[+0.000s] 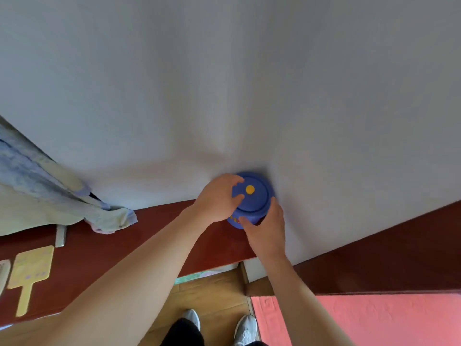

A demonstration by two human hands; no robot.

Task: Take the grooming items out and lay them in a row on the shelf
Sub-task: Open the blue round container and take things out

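A round blue container (pixel 254 201) with a yellow knob on its lid stands on the dark red shelf (pixel 154 231) against the white wall. My left hand (pixel 219 198) grips the lid's left edge, fingers curled over its rim. My right hand (pixel 267 228) holds the container's body from the front right, thumb on its side. At the far left of the shelf lie a yellow hand mirror (pixel 31 270), a pale comb (pixel 3 273) cut off by the frame edge, and a small grey item (pixel 61 236).
A blue and cream patterned cloth (pixel 50 193) hangs over the shelf's left end. A second dark red ledge (pixel 399 253) runs along the right above a pink surface (pixel 374 318). Wooden floor and my grey shoes (pixel 245 328) show below.
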